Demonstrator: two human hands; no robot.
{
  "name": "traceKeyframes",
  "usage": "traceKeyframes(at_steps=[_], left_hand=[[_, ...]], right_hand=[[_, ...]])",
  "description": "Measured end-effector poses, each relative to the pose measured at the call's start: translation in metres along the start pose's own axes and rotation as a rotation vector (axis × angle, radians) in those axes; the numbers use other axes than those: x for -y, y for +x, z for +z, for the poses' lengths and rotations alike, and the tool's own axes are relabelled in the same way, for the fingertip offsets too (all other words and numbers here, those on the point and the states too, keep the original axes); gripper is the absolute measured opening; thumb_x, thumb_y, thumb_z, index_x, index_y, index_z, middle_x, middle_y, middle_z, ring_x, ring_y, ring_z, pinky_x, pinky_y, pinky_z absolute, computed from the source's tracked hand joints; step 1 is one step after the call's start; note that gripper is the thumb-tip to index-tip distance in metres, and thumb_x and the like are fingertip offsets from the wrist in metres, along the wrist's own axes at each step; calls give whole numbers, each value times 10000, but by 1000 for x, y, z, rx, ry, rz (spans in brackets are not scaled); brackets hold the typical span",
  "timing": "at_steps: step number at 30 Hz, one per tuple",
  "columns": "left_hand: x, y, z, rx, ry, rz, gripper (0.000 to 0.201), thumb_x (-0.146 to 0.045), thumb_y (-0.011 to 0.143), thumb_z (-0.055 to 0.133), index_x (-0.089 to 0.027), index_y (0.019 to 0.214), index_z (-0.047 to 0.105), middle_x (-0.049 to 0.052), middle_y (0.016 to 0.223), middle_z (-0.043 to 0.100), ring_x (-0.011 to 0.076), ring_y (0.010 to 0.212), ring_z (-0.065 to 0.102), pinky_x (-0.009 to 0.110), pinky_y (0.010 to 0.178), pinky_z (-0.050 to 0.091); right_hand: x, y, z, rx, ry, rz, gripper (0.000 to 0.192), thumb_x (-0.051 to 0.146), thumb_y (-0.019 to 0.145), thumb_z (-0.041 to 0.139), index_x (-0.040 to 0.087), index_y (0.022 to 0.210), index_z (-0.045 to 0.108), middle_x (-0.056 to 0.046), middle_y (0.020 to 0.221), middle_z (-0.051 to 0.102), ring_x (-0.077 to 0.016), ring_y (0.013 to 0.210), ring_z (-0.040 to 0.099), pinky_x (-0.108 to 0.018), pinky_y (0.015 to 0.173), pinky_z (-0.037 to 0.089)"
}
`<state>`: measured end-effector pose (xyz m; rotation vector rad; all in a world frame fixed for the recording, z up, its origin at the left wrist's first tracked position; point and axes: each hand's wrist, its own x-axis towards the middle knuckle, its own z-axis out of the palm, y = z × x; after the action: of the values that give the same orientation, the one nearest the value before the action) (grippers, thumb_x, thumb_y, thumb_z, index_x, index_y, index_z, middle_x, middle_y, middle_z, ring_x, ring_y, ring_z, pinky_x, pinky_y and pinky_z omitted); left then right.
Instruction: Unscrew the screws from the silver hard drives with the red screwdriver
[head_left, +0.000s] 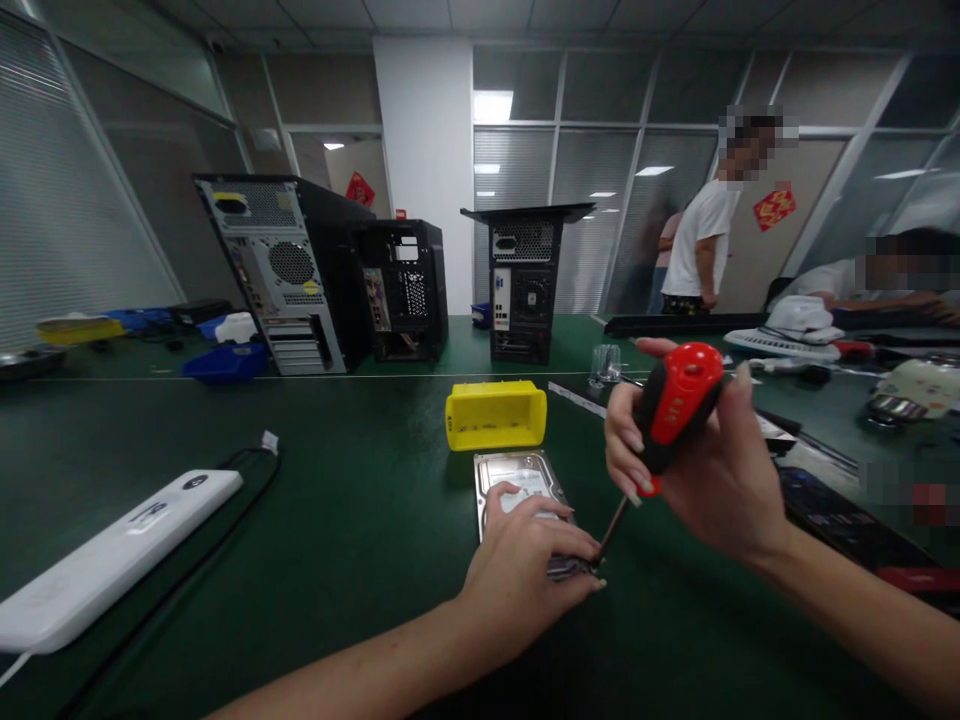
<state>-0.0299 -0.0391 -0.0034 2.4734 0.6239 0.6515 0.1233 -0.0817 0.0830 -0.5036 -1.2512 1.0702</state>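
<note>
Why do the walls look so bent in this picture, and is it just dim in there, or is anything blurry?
In the head view, a wide lens bows the blinds and ceiling edges; ceiling panels give dim, even light with soft shadows; the right hand on the red-and-black screwdriver and the left hand on the hard drive look fairly sharp; the faces of the people behind are pixelated, and a patch at the right edge too.

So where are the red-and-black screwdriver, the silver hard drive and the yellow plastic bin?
Red-and-black screwdriver [677, 400]: head view, on its red handle.
Silver metal hard drive [517, 470]: head view, on its top label.
Yellow plastic bin [495, 425]: head view, on its front wall.
</note>
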Motion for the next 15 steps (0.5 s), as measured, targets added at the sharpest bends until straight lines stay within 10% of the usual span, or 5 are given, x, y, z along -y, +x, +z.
traceKeyframes(at_steps=[15], left_hand=[[1, 1, 1, -28, 7, 20, 155, -285, 762, 731, -331, 901, 679, -124, 986, 729, 217, 1080, 562, 488, 985, 123]], right_hand=[[7, 6, -8, -18, -81, 6, 205, 408, 863, 530, 284, 1026, 516, 10, 813, 546, -97, 587, 532, -232, 535, 463]])
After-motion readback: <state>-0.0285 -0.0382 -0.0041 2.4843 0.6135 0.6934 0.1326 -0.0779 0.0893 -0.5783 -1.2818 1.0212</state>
